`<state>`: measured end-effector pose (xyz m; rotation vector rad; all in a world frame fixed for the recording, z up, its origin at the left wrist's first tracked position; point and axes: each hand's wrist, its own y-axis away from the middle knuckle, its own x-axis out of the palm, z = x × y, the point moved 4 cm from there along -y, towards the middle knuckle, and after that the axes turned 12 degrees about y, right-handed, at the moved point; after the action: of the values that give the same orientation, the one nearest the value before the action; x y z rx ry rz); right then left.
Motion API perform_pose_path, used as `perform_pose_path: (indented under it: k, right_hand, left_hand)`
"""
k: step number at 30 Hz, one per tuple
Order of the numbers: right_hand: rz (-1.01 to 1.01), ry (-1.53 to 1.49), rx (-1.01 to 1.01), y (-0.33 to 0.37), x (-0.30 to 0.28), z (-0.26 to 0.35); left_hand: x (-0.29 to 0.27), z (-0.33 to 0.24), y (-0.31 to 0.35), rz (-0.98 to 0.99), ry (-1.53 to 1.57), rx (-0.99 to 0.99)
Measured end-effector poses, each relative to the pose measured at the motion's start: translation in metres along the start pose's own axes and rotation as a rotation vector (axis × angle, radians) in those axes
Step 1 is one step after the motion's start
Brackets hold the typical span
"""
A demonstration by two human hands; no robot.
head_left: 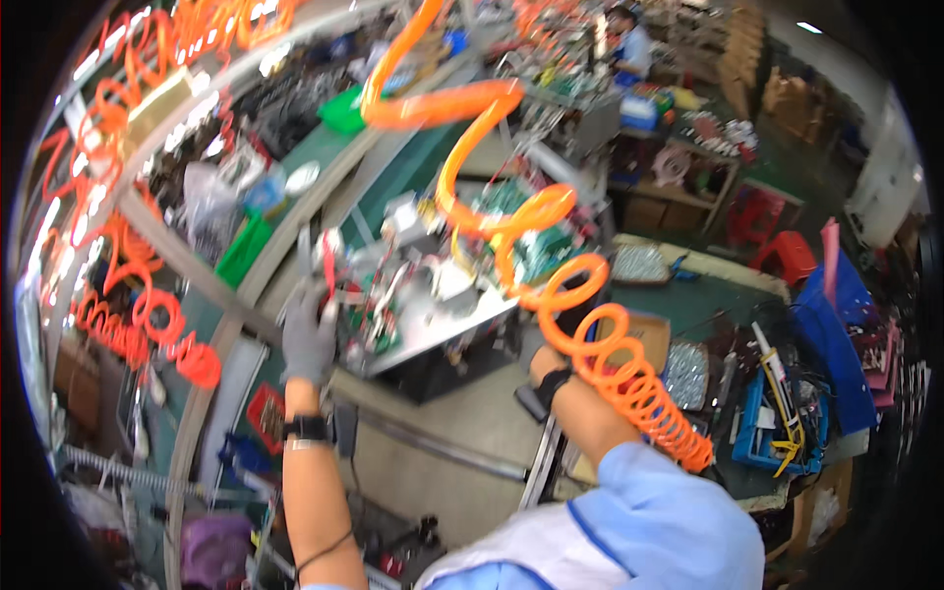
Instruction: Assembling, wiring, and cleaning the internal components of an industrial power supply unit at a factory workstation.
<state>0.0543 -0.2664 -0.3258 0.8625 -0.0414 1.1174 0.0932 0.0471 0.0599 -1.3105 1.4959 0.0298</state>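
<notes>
Workshop: Metal rails (280, 258), green trays (244, 250) and crowded benches surrounded the person; a distant worker (632, 51) wore pale blue.
Open metal casing (440, 331): It sat ahead of the person, between the hands, slanted, crowded with wires and circuit boards.
Left hand (309, 339): Grey-gloved, at the casing's left end, thumb and fingers seemingly apart; whether it gripped anything could not be told.
Right hand (537, 360): Near the casing's right end, fingers hidden, so its closure could not be told.
Risks: Loose wires might have snagged on gloved fingers; the low-hanging coiled orange hose (447, 108) might have caught parts or blocked sight.
Lettering: Blur left no brand, label or writing readable.
</notes>
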Motion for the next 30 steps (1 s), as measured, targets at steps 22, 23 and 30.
perform_pose_path:
  k: [22,23,30]
  right_hand:
    - [-0.004,-0.399,0.138,0.019,0.07,-0.023]
    - [-0.121,-0.22,0.174,0.026,0.063,-0.015]
    - [-0.128,0.59,-0.331,0.142,0.084,0.085]
  left_hand:
    - [-0.001,-0.028,-0.011,-0.021,0.04,-0.018]
    - [0.002,-0.03,-0.013,0.005,0.086,-0.036]
    - [-0.002,-0.014,0.004,-0.184,0.088,-0.049]
